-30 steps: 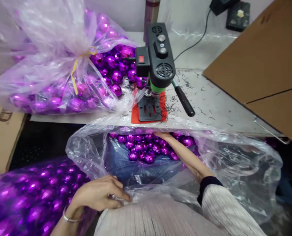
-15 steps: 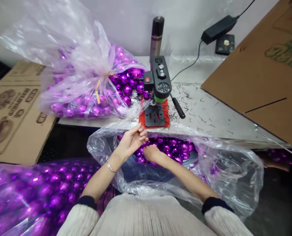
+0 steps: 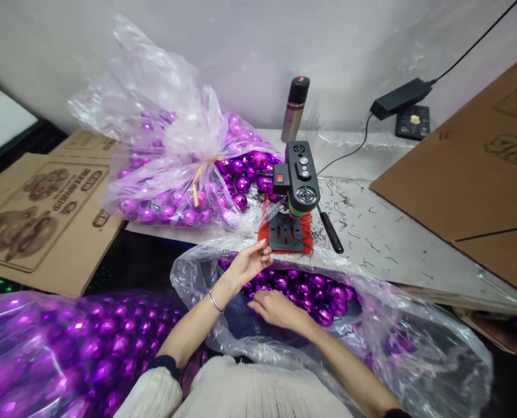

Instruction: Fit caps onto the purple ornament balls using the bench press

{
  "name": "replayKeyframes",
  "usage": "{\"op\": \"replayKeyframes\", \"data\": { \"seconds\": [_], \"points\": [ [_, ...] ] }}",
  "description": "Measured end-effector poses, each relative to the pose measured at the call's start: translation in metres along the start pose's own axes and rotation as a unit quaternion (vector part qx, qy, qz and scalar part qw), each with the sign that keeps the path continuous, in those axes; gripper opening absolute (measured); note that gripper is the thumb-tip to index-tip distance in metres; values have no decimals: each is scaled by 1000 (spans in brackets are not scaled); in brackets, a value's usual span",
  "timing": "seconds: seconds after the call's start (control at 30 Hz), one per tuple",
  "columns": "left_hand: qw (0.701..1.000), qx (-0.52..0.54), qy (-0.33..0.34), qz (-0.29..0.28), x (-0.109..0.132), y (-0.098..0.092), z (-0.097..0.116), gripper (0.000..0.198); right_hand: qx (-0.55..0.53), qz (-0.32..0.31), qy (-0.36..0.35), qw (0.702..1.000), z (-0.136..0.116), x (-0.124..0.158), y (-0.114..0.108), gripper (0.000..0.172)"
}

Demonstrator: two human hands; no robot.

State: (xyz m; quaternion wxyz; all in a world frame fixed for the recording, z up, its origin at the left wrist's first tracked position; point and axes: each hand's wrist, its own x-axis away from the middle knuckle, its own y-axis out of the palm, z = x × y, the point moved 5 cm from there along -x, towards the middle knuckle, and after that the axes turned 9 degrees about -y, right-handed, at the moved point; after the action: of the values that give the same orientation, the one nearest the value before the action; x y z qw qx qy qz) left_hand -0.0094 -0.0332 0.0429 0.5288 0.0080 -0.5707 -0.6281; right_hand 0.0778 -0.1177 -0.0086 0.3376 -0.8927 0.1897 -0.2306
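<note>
Left hand near 1 drill press, fingers curled, can't tell if holding anything. Right hand by purple balls in clear bag, grip unclear.

2 arms forward; left hand curled, right hand lower.

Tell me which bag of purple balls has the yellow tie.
The bag on the table, left of the drill press: a yellow tie cinches its neck. None shows on the open bag in front or the bag at lower left.
</note>
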Motion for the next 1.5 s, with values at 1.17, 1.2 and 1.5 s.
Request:
{"op": "replayKeyframes", "data": {
  "seconds": [1.17,1.2,1.5],
  "points": [
    [951,-139,269,66,-24,-4,102,36,-64,238,-33,968,25,74,-53,43],
    [967,-81,233,58,-23,-6,83,31,-63,241,-37,968,23,73,-55,42],
    [952,-101,256,135,-54,-18,21,42,-70,179,-37,981,0,59,-24,38]
  ]
}}
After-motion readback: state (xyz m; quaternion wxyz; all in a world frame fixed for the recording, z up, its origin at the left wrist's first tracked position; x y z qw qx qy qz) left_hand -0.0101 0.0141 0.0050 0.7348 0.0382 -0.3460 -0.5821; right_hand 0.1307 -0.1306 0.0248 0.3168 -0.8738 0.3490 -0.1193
